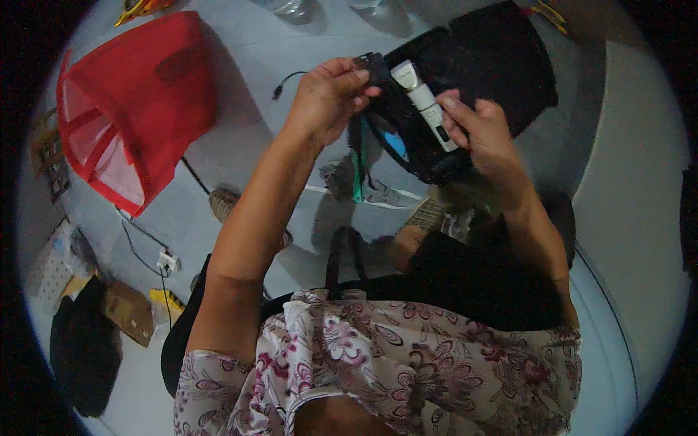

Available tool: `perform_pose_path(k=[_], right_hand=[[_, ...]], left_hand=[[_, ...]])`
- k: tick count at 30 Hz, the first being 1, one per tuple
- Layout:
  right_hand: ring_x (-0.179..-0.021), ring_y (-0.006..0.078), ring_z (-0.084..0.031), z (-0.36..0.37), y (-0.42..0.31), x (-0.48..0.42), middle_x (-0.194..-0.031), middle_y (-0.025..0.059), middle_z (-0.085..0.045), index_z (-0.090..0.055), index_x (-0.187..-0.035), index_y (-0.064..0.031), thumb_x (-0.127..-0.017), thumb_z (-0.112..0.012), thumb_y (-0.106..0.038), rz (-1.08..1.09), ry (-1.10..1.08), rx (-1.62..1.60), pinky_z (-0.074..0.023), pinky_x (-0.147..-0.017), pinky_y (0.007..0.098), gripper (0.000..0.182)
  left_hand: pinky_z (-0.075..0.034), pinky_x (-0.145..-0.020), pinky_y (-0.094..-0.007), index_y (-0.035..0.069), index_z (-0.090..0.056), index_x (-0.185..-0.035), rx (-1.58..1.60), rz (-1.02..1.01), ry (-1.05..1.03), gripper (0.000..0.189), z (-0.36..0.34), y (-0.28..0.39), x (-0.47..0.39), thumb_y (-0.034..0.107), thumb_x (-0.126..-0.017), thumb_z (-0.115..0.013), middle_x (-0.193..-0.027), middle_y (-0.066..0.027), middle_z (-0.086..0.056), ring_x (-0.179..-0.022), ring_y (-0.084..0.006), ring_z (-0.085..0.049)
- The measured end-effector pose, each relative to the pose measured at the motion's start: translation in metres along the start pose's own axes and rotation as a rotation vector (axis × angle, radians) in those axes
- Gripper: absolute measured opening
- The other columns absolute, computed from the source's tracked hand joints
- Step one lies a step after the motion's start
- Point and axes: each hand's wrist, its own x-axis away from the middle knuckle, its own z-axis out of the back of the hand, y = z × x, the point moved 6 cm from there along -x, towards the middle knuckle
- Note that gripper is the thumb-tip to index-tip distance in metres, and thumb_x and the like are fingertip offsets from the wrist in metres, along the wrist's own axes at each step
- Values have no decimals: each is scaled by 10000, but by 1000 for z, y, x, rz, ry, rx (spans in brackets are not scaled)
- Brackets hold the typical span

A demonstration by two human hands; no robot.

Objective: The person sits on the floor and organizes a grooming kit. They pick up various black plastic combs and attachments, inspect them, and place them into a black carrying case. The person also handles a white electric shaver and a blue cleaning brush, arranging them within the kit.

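Note:
My right hand (477, 122) grips the lower body of a white hair clipper (428, 109), whose blade head points up and left. Between the fingertips of my left hand (335, 90) is a small dark piece (373, 68), perhaps a clipper comb; its exact kind is hard to tell. The clipper lies over an open black bag or case (496, 60) in front of me. A blue patch (393, 143) shows at the near left side of this case, and a green strap (357, 177) hangs below it.
To the left, a red fabric bin (147, 82) with pale lining lies tipped over. Nearby are a white power socket (169, 261) with cords, a cardboard piece (128, 310) and a black object (84, 349). Clear containers (289, 6) stand at the far edge. Grey shoes (390, 195) rest on the floor.

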Motion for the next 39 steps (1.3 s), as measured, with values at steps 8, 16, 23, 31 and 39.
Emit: perform_pose_path(k=[8, 16, 23, 31, 39], right_hand=[[-445, 53, -394, -11, -22, 18, -662, 48, -524, -545, -850, 25, -805, -583, -177, 78, -79, -150, -290, -403, 172, 211], [-487, 56, -436, -12, -30, 25, -662, 46, -521, -521, -875, 5, -747, -655, -183, 45, -164, -235, -295, -387, 165, 265], [-508, 50, -447, -11, -37, 28, -678, 40, -514, -523, -904, -4, -768, -632, -197, 29, -191, -233, -303, -394, 153, 260], [-500, 47, -445, -15, -38, 30, -670, 13, -510, -529, -906, -35, -780, -619, -216, 58, -250, -253, -307, -397, 148, 238], [-478, 47, -426, -16, -33, 31, -665, 21, -512, -522, -878, -39, -794, -604, -211, 0, -288, -339, -305, -390, 160, 208]], left_hand=[[-464, -502, -199, 7, -542, -900, -56, 118, -170, 133, -78, -16, 35, 36, -776, -582, -822, -73, -604, -682, -162, -617], [-493, -500, -188, -1, -524, -933, 3, 139, -285, 162, -90, -9, 43, 58, -791, -577, -839, -89, -603, -687, -161, -623], [-519, -518, -191, -26, -519, -988, 51, 134, -342, 200, -97, 2, 49, 72, -816, -552, -847, -121, -603, -714, -184, -631], [-510, -486, -208, -30, -523, -958, -23, 142, -377, 181, -98, 8, 50, 71, -811, -555, -835, -135, -607, -706, -209, -636], [-493, -484, -202, -26, -533, -927, -37, 151, -370, 181, -97, 7, 49, 80, -789, -584, -804, -125, -608, -675, -198, -634]])
